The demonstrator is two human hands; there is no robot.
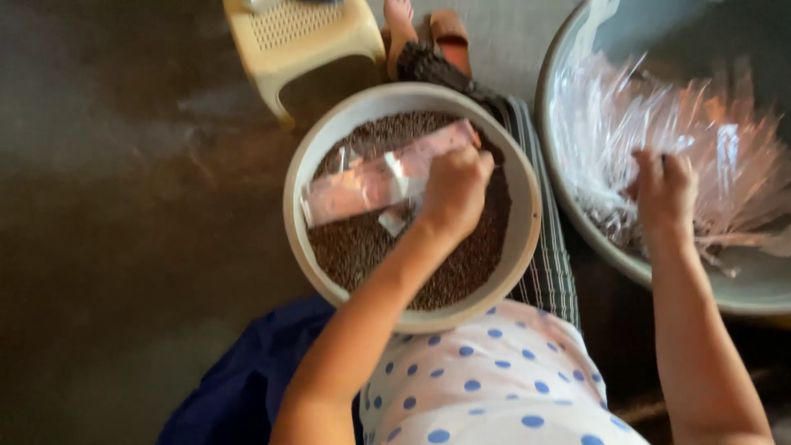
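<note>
The clear plastic pouch (383, 180) was long and narrow, pinkish w/ a shiny glare, creased near the middle, and lay slanted across the round pale bowl (527, 206), low end at the left rim side, high end up by the fingers. The bowl sat on the person's lap and was filled nearly level w/ small dark brown grains (362, 247). A small clear scrap (395, 218) of plastic stuck out just under the pouch, touching the grains.

Left hand (455, 191) was over the bowl's centre-right, arm coming up from bottom of frame, wrist bent down, knuckles up. Its grip was pressed together around the pouch's right end, fingers curled over the top edge.

Right hand (666, 191) reached out to the right, arm fairly straight, into the large grey basin (568, 214) beside the lap. It rested on a heap of clear plastic pouches (709, 140) fanned out in the basin. Fingers curled down into the heap; blurred, so whether that grip pinched one pouch or just touched the pile, can't tell.

Around: white cloth w/ blue dots (503, 379) over the lap, striped fabric (548, 264) under the bowl's right side, blue cloth (247, 387) lower left, a pale yellow plastic stool (297, 41) on the dark floor (107, 206) ahead, and feet in sandals (424, 33) by it.
</note>
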